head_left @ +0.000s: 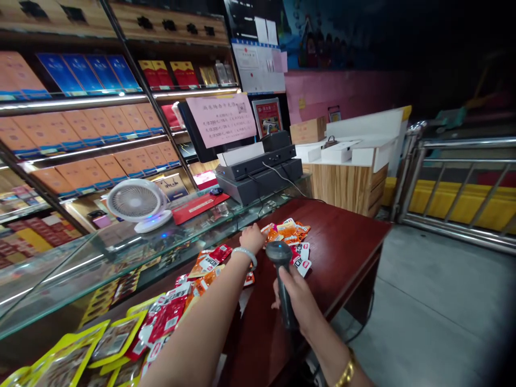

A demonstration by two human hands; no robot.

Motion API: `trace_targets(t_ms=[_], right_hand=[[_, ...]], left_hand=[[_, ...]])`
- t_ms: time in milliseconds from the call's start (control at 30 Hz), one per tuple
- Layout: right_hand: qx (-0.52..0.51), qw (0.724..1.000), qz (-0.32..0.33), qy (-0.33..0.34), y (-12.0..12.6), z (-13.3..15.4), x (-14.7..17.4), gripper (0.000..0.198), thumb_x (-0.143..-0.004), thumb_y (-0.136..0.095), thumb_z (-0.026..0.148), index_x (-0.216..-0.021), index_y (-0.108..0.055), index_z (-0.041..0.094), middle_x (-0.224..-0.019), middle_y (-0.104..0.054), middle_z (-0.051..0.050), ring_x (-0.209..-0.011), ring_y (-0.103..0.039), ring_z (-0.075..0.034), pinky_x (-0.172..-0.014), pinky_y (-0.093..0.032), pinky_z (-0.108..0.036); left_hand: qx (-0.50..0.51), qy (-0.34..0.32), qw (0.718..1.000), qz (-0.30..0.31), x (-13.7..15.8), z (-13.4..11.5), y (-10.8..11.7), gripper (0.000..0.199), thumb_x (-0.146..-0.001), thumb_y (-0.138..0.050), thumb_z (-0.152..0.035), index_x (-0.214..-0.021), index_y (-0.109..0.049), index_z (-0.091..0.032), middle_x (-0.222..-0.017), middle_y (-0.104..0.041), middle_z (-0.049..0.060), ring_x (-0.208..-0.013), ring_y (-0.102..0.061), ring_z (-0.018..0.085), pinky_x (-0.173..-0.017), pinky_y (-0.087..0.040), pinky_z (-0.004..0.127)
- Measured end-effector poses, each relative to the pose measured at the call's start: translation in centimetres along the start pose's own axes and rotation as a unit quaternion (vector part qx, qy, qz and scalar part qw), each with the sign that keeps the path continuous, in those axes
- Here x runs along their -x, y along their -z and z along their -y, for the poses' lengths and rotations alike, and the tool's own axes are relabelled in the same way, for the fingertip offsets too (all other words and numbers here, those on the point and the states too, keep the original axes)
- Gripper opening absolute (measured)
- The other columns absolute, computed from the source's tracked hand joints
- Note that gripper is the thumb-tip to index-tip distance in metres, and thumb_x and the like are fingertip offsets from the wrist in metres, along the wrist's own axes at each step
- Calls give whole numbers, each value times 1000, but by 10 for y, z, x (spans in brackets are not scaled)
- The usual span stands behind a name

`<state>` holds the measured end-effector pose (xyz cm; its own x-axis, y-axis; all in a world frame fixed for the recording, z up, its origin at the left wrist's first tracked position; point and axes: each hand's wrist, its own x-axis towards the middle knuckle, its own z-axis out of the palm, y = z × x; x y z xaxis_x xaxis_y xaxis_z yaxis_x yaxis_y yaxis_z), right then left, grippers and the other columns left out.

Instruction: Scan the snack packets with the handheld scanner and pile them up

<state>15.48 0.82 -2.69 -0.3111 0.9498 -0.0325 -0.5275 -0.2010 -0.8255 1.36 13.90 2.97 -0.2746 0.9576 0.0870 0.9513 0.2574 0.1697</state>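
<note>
Nearest, at left: at least three yellow-edged packets [119, 336], overlapping. Right hand [300, 295] grips one scanner [286, 302] above the dark-red surface [342, 236]. Left hand [252, 237] is at the far orange packets [287, 232], too overlapped to count; its grip cannot be told. Work appears under way; done versus remaining unclear.

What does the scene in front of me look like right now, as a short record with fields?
Left grip: beside orange packets; contact unclear
Right grip: closed around a dark handheld scanner
Wrists: pale bangle left, gold-coloured bracelet right
Surface: reddish-brown table
Other packets: red-and-white packets near the left forearm; yellow-edged packets at lower left
Beside table: glass counter bearing a white fan
Background: shelved orange boxes
</note>
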Motion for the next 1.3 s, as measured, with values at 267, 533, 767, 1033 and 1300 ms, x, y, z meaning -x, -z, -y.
trace_targets(t_ms=[267, 533, 767, 1033, 1300], right_hand=[[-6, 1000, -4, 25, 1, -4, 3, 41, -82, -61, 58, -94, -52, 20, -55, -49, 9, -40, -44, -7, -43, -47, -21], [5, 999, 44, 25, 9, -4, 8, 42, -84, -61, 59, -97, -52, 20, -57, -50, 9, -40, -46, -7, -42, -45, -20], [18, 995, 100, 12, 12, -3, 13, 48, -85, -60, 60, -105, -55, 17, -55, -53, 7, -37, -46, -7, -37, -41, -17], [8, 996, 80, 32, 13, -11, 11, 47, -88, -57, 59, -107, -55, 16, -56, -55, 6, -37, -48, -7, -36, -41, -18], [10, 997, 62, 53, 10, -9, 12, 49, -84, -60, 62, -103, -56, 17, -54, -52, 8, -36, -45, -7, -37, -41, -18]], left_hand=[[43, 29, 999, -18, -19, 23, -23, 59, -64, -77, -52, -108, -58, -18, -116, -66, 18, -112, -60, 34, -86, -45, 37], [356, 94, 904, -214, 45, 49, -7, 38, -76, -71, -33, -107, -52, -19, -92, -68, 6, -77, -64, 18, -70, -46, 27], [417, 114, 872, -229, 79, 63, 0, 36, -74, -71, -32, -102, -52, -19, -82, -65, 1, -70, -61, 16, -69, -46, 28], [397, 99, 886, -216, 85, 68, 7, 35, -76, -69, -34, -104, -52, -20, -85, -66, 2, -73, -62, 17, -68, -46, 28], [347, 98, 914, -188, 92, 62, 9, 34, -81, -66, -34, -109, -51, -22, -93, -69, 6, -79, -65, 19, -71, -46, 29]])
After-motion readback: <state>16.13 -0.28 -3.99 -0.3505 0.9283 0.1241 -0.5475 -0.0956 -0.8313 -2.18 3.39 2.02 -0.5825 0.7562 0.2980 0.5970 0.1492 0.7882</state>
